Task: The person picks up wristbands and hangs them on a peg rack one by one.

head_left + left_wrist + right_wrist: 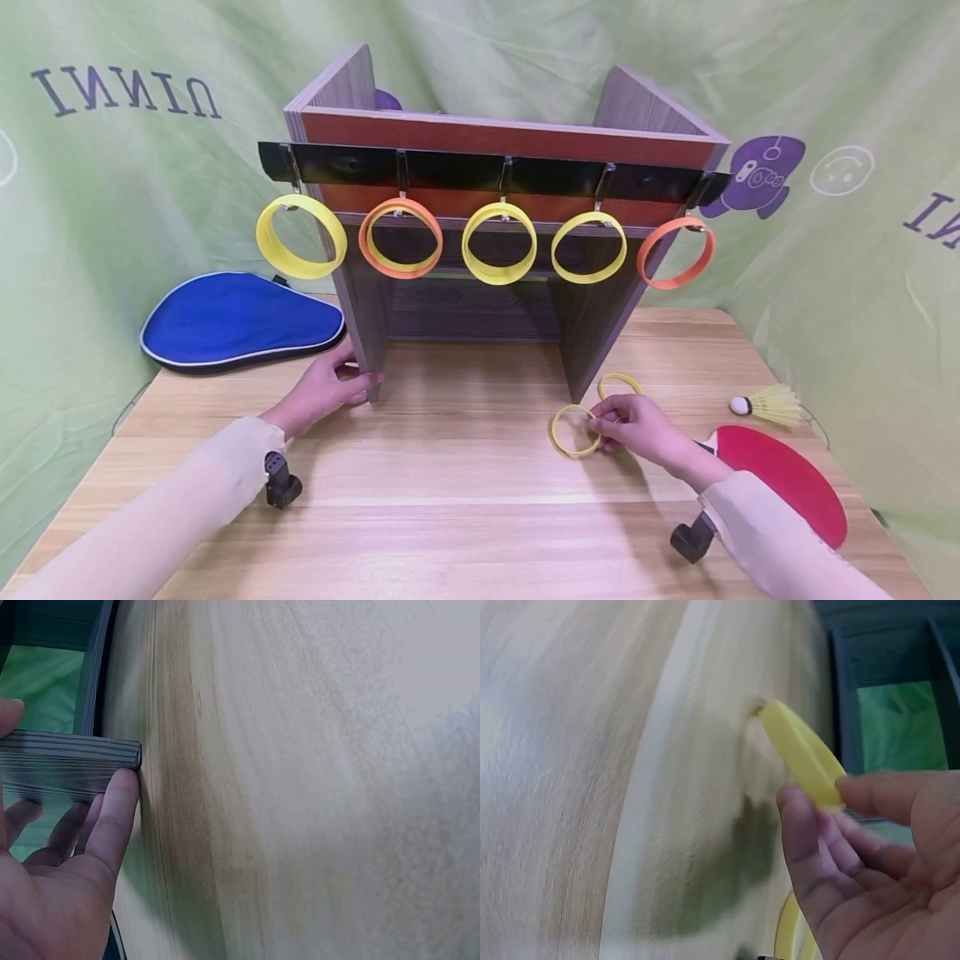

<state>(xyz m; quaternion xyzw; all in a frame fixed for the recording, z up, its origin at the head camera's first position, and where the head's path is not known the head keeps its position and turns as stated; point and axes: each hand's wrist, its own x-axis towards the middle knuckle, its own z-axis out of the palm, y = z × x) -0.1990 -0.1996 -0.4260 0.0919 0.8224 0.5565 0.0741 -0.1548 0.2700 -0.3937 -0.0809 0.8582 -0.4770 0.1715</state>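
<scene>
My right hand (636,427) pinches a yellow ring (556,432) between thumb and fingertips, low over the tabletop; the right wrist view shows the grip on the ring's band (799,750). Just behind that hand lies a second yellow ring (619,378), by the foot of the rack's right side panel. My left hand (330,387) grips the bottom front of the left side panel (362,333), thumb on one face and fingers on the other, seen in the left wrist view around the panel edge (82,750). From hooks on the rack's black bar (453,171) hang several yellow and orange rings (299,268).
A blue paddle case (240,317) lies left of the rack. To the right are a yellow shuttlecock (768,405) and a red table tennis paddle (783,475), partly under the right forearm. Green printed cloth (150,183) encloses the wooden table (450,517).
</scene>
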